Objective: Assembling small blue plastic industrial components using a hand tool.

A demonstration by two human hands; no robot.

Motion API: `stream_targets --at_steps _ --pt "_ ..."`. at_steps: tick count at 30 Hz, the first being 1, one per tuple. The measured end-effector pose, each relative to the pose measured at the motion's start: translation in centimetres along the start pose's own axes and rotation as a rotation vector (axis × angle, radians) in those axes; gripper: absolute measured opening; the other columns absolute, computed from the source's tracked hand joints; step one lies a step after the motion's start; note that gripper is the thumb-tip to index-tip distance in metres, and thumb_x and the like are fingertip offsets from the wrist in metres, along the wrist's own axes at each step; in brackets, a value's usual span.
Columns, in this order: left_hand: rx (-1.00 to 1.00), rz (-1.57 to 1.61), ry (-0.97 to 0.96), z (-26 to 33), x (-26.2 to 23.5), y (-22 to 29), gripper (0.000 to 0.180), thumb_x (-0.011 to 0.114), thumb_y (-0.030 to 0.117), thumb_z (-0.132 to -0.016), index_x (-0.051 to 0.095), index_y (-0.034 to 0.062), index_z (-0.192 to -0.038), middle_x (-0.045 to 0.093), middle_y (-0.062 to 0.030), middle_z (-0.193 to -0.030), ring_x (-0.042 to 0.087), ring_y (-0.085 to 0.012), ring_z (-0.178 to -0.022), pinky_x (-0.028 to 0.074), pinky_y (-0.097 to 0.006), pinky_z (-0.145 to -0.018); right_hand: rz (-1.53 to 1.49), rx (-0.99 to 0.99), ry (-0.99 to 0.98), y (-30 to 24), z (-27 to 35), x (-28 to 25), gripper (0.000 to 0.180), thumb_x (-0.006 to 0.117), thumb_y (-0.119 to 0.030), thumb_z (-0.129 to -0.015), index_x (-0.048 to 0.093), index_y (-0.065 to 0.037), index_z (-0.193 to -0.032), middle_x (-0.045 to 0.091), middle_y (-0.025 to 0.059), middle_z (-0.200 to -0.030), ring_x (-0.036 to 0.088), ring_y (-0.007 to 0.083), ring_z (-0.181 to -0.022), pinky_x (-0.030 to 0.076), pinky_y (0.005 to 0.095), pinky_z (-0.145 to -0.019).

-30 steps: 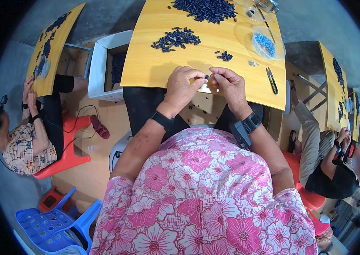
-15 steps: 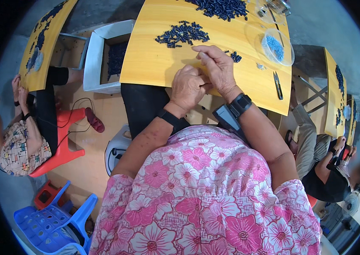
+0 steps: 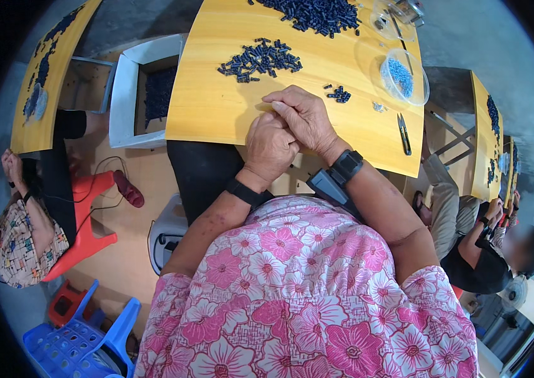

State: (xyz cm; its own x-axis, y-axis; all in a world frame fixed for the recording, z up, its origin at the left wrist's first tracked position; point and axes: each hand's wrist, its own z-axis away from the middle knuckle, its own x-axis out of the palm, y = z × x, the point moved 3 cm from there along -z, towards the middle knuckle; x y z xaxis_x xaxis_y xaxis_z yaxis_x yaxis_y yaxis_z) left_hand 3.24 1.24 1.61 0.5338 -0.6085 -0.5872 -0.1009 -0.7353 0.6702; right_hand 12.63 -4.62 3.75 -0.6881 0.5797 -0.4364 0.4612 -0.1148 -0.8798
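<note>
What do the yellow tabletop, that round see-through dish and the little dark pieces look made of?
The tabletop looks like smooth varnished wood or laminate, with faint grain. The dish seems thin clear plastic, since its blue contents show through. The dark pieces look like matte moulded plastic, though they are too small to be sure.

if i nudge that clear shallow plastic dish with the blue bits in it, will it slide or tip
The clear shallow plastic dish looks thin and light, so it would probably slide easily on the smooth yellow wooden tabletop. It sits wide and low, so tipping seems unlikely, though its small blue pieces might scatter.
</note>
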Motion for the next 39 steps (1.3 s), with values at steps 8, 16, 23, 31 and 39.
stream_targets --at_steps 8,16,23,31,39 --pt "-0.068 -0.04 0.008 0.2 0.4 -0.4 0.016 0.07 0.017 -0.069 0.067 0.0056 -0.079 0.063 -0.0108 -0.081 0.058 -0.0302 -0.081 0.044 -0.042 -0.073 0.136 -0.089 -0.043 0.1 -0.4 0.3 0.025 0.055 -0.022 -0.09 0.066 -0.002 -0.102 0.06 0.0133 -0.084 0.057 0.0278 -0.08 0.047 0.0335 -0.076" --pt "-0.043 -0.032 0.016 0.4 0.5 -0.5 0.023 0.07 0.015 -0.069 0.066 0.0067 -0.09 0.062 -0.0079 -0.085 0.059 -0.0284 -0.084 0.045 -0.041 -0.075 0.129 -0.083 -0.076 0.0 -0.1 0.4 0.041 0.059 -0.04 -0.085 0.066 -0.003 -0.102 0.055 0.0135 -0.078 0.055 0.028 -0.074 0.046 0.0342 -0.07" --pt "-0.161 -0.043 -0.014 0.1 0.4 -0.4 0.031 0.07 0.017 -0.071 0.062 0.006 -0.099 0.059 -0.01 -0.096 0.058 -0.0299 -0.089 0.045 -0.042 -0.076 0.163 -0.154 -0.085 0.1 -0.1 0.5 0.049 0.057 -0.049 -0.083 0.066 -0.005 -0.103 0.055 0.0141 -0.078 0.055 0.0299 -0.076 0.046 0.0363 -0.071" --pt "-0.1 -0.008 0.001 0.5 0.4 -0.7 0.022 0.071 0.017 -0.07 0.066 0.008 -0.089 0.061 -0.0079 -0.091 0.057 -0.029 -0.088 0.045 -0.041 -0.074 0.204 -0.265 -0.101 0.2 0.0 0.7 0.046 0.057 -0.046 -0.084 0.066 -0.005 -0.104 0.057 0.0138 -0.081 0.055 0.0289 -0.079 0.046 0.0364 -0.073" --pt "-0.125 0.179 -0.096 -0.2 -1.7 0.6 0.01 0.073 0.012 -0.073 0.071 0.0062 -0.081 0.065 -0.005 -0.074 0.057 -0.0214 -0.071 0.046 -0.032 -0.07 -0.809 0.404 0.146 2.4 2.2 -2.0 0.033 0.048 -0.022 -0.097 0.063 0.003 -0.111 0.061 0.0037 -0.093 0.053 0.0102 -0.079 0.045 0.023 -0.074"
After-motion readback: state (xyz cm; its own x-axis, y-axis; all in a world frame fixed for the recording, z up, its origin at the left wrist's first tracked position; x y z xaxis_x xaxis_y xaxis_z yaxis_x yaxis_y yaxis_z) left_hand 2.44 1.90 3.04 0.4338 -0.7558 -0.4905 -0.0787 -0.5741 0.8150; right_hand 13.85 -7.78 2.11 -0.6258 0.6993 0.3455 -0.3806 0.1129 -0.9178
